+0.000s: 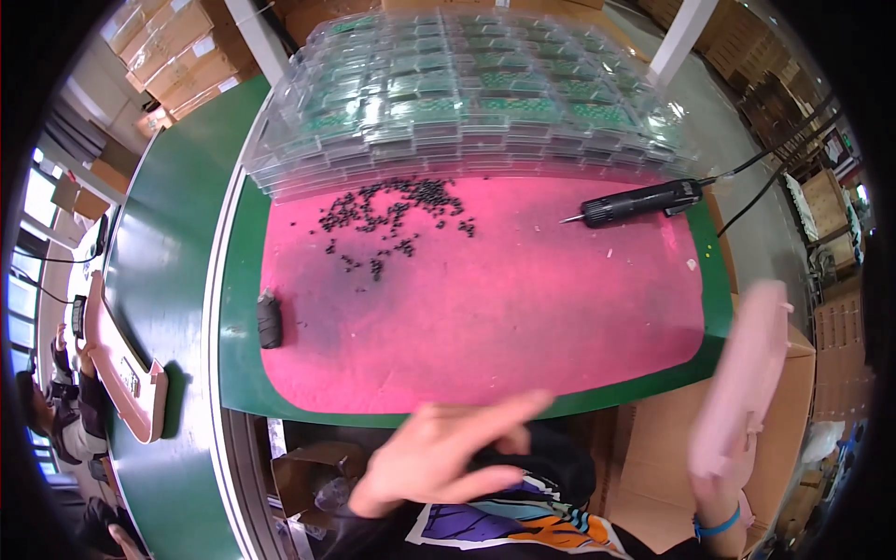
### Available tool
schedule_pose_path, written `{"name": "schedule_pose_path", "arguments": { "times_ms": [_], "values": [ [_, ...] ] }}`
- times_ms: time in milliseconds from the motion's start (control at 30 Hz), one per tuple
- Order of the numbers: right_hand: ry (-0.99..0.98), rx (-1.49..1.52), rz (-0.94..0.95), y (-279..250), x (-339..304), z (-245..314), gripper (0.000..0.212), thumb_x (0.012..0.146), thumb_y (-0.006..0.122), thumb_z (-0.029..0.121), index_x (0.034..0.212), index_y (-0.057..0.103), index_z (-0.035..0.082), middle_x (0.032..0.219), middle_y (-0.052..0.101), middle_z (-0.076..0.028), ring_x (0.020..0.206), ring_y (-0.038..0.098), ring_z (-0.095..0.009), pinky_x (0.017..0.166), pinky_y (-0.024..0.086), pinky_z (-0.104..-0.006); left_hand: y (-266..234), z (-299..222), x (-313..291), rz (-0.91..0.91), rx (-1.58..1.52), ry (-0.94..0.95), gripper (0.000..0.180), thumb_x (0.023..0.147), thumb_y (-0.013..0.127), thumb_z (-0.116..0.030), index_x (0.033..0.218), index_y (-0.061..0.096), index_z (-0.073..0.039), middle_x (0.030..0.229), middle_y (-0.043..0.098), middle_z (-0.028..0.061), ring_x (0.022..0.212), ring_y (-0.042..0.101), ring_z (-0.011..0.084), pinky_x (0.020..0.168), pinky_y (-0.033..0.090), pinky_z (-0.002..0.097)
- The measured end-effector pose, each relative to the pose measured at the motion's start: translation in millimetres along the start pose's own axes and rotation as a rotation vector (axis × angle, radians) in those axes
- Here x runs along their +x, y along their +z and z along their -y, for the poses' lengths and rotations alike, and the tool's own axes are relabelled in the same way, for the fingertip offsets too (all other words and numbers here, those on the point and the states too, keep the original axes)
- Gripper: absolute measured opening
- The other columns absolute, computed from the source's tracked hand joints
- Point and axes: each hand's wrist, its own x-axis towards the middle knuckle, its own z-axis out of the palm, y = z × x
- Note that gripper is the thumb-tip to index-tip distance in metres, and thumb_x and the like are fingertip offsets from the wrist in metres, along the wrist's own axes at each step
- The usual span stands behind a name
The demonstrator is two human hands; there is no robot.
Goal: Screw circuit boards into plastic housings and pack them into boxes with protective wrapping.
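At the right, over an open cardboard box, a long pale-pink plastic shell (744, 378) stands nearly upright, blurred by motion. My right hand (731, 493) grips its lower end; the shell covers most of the fingers. A blue band circles that wrist. My left hand (439, 455) hovers empty in front of the table's near edge, its fingers stretched out and apart. Ahead lies a pink mat (504, 308) with many small black screws (397, 210) scattered on its far left. A black electric screwdriver (642, 202) rests at the mat's far right, its bit pointing left.
Stacked clear plastic trays (467, 117) holding green parts line the back. A small black wrapped roll (269, 320) is at the mat's left edge. The cardboard box (658, 467) sits below right. On the left green bench (177, 289) lies another pink shell (131, 383), near a co-worker.
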Motion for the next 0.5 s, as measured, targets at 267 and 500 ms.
{"name": "schedule_pose_path", "arguments": {
  "times_ms": [267, 500],
  "values": [
    [0.600, -0.427, 0.573, 125, -17, -84, 0.023, 0.103, 0.056, 0.023, 0.085, 0.056, 0.010, 0.053, 0.046, 0.001, 0.046, 0.044, -0.006, 0.046, 0.041, -0.0269, -29, 23, -21, -0.080, 0.470, 0.085, 0.014, 0.083, 0.071, -0.018, 0.082, 0.068, -0.005, 0.066, 0.059, 0.0077, 0.053, 0.054, 0.0256, 0.049, 0.042, 0.0364],
    [0.754, -1.047, 1.203, 238, -1, -46, 0.014, 0.101, 0.058, 0.012, 0.109, 0.063, 0.002, 0.065, 0.061, -0.001, 0.052, 0.053, -0.005, 0.049, 0.041, -0.0198, -59, 30, -63, -0.287, 0.404, -0.040, 0.010, 0.078, 0.073, -0.010, 0.079, 0.066, -0.004, 0.064, 0.057, 0.0049, 0.053, 0.055, 0.0225, 0.049, 0.043, 0.0353]
  ]
}}
